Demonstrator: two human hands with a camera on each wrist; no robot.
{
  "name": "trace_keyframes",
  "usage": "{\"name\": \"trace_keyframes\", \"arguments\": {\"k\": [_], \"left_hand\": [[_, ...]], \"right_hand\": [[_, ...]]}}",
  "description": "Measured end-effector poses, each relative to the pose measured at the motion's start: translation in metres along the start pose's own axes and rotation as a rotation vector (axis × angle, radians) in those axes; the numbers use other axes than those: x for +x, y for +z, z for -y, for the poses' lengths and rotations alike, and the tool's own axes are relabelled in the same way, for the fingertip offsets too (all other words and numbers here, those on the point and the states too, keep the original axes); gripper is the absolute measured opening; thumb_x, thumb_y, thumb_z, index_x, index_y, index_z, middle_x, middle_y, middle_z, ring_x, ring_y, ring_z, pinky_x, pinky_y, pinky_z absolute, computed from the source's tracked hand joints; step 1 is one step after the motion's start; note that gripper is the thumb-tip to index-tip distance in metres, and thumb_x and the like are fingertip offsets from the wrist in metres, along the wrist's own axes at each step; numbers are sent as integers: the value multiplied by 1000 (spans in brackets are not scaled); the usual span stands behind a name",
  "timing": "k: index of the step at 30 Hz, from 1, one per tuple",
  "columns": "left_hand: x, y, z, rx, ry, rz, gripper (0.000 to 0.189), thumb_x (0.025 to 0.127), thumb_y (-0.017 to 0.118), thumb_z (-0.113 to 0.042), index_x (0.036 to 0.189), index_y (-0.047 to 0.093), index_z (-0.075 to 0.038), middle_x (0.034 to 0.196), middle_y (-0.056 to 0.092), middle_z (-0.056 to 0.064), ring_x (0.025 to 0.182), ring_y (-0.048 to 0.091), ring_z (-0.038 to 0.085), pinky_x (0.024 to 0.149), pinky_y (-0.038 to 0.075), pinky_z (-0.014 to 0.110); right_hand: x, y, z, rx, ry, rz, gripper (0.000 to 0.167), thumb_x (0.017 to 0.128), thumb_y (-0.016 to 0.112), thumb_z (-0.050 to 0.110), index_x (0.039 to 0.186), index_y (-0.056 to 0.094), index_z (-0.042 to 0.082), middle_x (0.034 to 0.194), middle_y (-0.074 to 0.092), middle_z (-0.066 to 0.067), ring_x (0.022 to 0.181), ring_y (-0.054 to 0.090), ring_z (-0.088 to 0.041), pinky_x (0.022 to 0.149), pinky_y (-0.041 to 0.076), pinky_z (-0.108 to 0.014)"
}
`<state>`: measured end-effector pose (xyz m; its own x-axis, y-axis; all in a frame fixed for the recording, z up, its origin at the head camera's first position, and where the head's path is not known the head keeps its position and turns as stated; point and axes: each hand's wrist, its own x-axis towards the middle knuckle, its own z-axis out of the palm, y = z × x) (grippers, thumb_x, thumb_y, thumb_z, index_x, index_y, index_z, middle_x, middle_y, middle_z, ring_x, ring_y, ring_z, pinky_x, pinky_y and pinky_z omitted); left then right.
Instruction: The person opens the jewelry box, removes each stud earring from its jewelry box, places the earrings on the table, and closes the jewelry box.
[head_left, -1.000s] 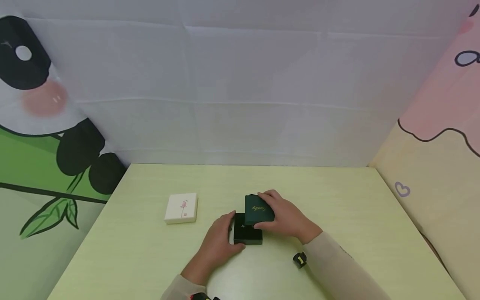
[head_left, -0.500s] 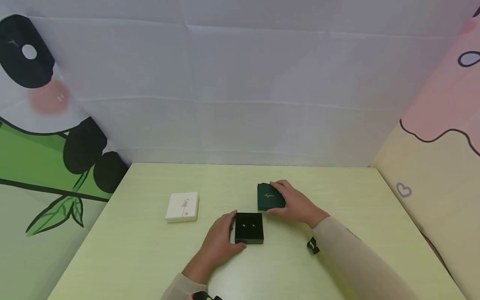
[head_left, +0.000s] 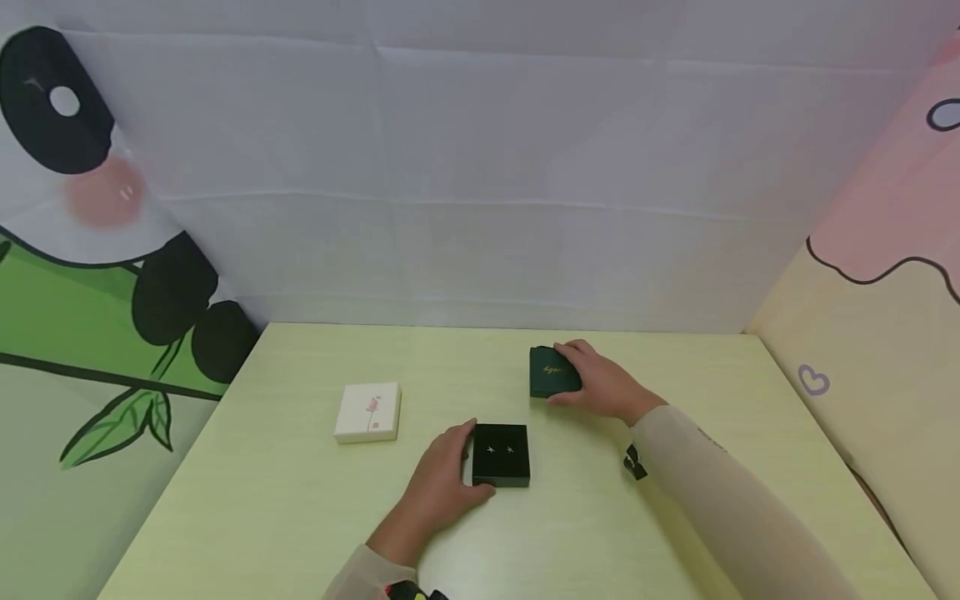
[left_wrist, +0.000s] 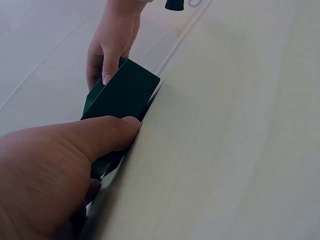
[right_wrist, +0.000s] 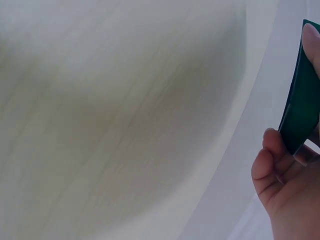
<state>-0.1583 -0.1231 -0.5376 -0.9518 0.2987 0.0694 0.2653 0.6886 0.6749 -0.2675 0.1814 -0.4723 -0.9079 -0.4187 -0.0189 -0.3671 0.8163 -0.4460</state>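
A small dark green jewelry box base (head_left: pixel 501 481) with a black insert rests on the table. Two tiny silver star-shaped studs (head_left: pixel 491 450) sit side by side in the insert. My left hand (head_left: pixel 437 485) grips the base from its left side, thumb (left_wrist: pixel 112 132) along the near face in the left wrist view. Behind and to the right, my right hand (head_left: pixel 606 388) pinches the matching green lid (head_left: pixel 549 372), which has gold lettering on top. The right wrist view catches the lid (right_wrist: pixel 300 102) at its right edge, between thumb and fingers.
A flat white box (head_left: pixel 366 412) with a pink flower print lies to the left of the base. The pale yellow table (head_left: pixel 300 517) meets a white cloth backdrop (head_left: pixel 510 250) at its far edge. Printed panels flank both sides.
My right hand has lifted the lid off the base and carried it back and to the right, uncovering both studs. My left hand has stayed on the base.
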Motion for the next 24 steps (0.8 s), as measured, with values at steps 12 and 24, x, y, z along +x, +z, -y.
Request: {"name": "trace_keyframes", "arguments": {"k": [12, 24], "left_hand": [[0, 0, 0, -7, 2, 4, 99, 76, 90, -34, 157, 38, -7, 151, 48, 16, 138, 46, 37, 113, 37, 53], [-1, -1, -3, -7, -1, 2, 99, 75, 90, -34, 156, 39, -7, 151, 49, 15, 138, 46, 37, 113, 36, 53]], "right_hand": [[10, 4, -9, 7, 35, 42, 100, 85, 82, 52, 160, 34, 5, 155, 40, -15, 138, 46, -36, 111, 40, -53], [15, 18, -22, -27, 72, 82, 101, 84, 81, 55, 160, 34, 7, 155, 41, -14, 135, 48, -35, 110, 41, -52]]}}
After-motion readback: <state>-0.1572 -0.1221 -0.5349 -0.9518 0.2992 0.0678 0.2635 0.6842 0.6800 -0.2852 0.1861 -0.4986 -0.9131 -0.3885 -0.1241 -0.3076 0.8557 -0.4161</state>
